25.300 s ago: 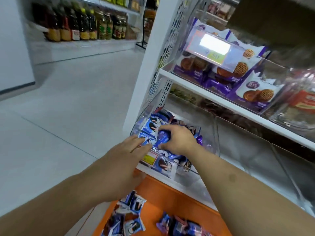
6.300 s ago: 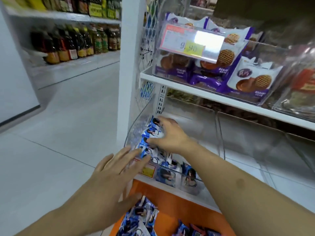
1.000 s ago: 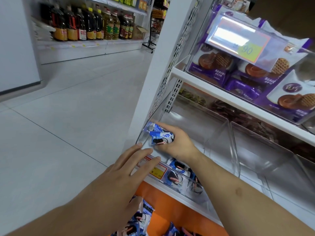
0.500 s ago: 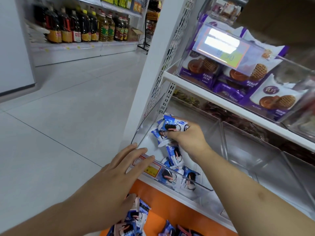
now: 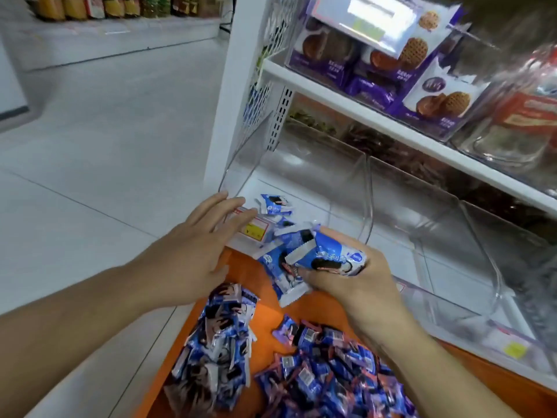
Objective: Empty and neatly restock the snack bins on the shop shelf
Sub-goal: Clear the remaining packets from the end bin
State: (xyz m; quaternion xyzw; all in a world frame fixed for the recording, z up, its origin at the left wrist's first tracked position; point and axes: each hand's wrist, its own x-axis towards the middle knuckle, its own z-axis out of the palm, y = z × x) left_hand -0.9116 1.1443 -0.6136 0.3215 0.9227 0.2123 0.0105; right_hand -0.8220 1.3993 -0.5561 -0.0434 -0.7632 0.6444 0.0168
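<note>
Several packets (image 5: 313,260) sit clamped in the right hand's (image 5: 349,282) curled fingers, long axes crosswise, just over the pile (image 5: 301,372) below. Left hand (image 5: 193,254), fingers spread, rests against the bin (image 5: 346,182); remaining packets lie just beyond its fingertips.

White shelf (image 5: 307,203) carries clear bins (image 5: 355,188), few blue packets (image 5: 275,205) inside; orange ledge (image 5: 265,297) below holds loose packet pile (image 5: 313,381).

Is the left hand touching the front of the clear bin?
Touching: the head view shows the left hand with straight fingers lying against the price label front of the clear bin.
</note>
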